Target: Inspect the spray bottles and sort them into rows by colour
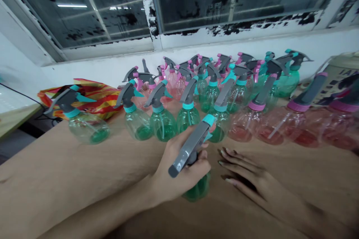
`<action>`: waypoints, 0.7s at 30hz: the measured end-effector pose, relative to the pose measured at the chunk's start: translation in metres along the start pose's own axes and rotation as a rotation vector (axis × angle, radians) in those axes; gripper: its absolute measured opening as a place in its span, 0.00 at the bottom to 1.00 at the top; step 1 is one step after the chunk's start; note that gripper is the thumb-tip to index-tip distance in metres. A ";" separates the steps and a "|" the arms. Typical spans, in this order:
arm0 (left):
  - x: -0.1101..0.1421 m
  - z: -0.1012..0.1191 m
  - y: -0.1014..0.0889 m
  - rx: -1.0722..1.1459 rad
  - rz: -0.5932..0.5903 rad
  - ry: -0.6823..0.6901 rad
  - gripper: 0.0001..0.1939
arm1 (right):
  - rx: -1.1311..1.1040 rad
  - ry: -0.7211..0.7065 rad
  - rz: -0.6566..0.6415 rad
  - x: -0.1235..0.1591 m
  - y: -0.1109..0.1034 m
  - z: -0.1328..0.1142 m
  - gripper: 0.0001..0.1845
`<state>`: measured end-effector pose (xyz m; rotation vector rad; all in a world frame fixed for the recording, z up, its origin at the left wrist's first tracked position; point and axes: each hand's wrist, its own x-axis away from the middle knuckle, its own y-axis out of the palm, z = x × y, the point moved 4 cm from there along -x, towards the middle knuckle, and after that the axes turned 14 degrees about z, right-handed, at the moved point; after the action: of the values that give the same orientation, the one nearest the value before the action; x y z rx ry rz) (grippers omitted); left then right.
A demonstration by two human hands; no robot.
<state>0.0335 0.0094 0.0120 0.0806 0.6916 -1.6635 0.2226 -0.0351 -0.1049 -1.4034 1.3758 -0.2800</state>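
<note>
My left hand (179, 168) is wrapped round the neck of a green spray bottle (198, 188) with a grey trigger head and teal nozzle, holding it just above the wooden table (70, 171). My right hand (244, 175) lies flat on the table just right of that bottle, fingers stretched out and apart, holding nothing. Directly behind my hands stands a row of green spray bottles (162, 123), with pink spray bottles (252, 127) to the right.
Several more green and pink bottles crowd the back of the table below a dirty window. One green bottle (86, 127) stands apart at the left, in front of a red and yellow bag (101, 97). A printed container (336, 78) sits at far right.
</note>
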 end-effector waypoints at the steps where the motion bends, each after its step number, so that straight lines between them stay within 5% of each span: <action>1: 0.000 0.000 0.000 0.018 -0.007 -0.004 0.17 | 0.003 0.001 0.004 0.001 0.000 0.001 0.21; 10: -0.001 -0.002 -0.001 0.010 -0.064 0.001 0.22 | 0.021 -0.021 0.020 0.003 0.004 0.005 0.23; 21: -0.006 0.012 -0.008 -0.098 0.036 0.140 0.03 | -0.009 -0.087 -0.002 0.005 0.006 0.010 0.25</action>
<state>0.0311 0.0099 0.0274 0.1393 0.8716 -1.5976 0.2287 -0.0321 -0.1159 -1.4084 1.3062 -0.2114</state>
